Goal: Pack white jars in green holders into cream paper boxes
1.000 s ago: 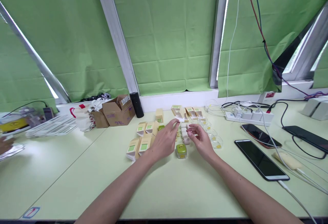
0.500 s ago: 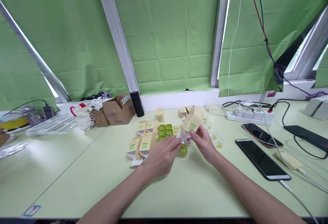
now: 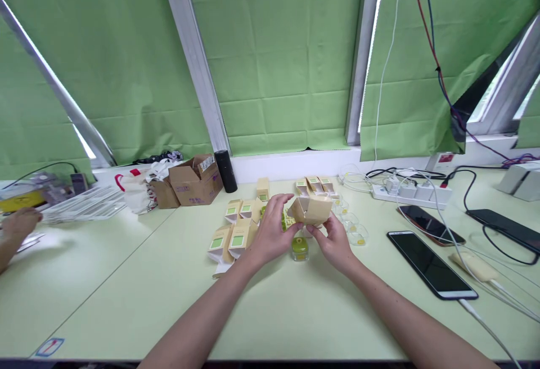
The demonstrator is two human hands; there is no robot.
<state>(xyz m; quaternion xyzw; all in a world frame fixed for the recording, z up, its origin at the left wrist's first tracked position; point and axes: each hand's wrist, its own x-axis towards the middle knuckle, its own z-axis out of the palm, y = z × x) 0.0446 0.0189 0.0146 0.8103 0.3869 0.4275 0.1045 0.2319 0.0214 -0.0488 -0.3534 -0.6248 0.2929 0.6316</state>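
A small kraft-paper box (image 3: 317, 210) is held tilted above the table, its flapped end turned toward my left hand. My right hand (image 3: 335, 242) grips its lower right side with thumb and fingers. My left hand (image 3: 272, 231) is at the flapped end, thumb along the lower edge and fingers curved near the top. Just below the box stands a clear square jar with a green lid (image 3: 300, 248). Green lids and small yellow pieces behind are partly hidden by my left hand. Kraft boxes with green windows (image 3: 239, 239) stand left of it.
More kraft boxes (image 3: 314, 185) stand behind, and clear containers (image 3: 358, 234) lie to the right. Phones (image 3: 430, 262), cables and a power strip (image 3: 411, 193) occupy the right side. A cardboard box (image 3: 196, 183) and black cylinder (image 3: 225, 172) are back left. Another person's hand (image 3: 19, 228) is at far left.
My right hand has picked up a kraft box from the back and brought it forward. The box has turned so its flapped end faces left, and my left hand has risen to it.
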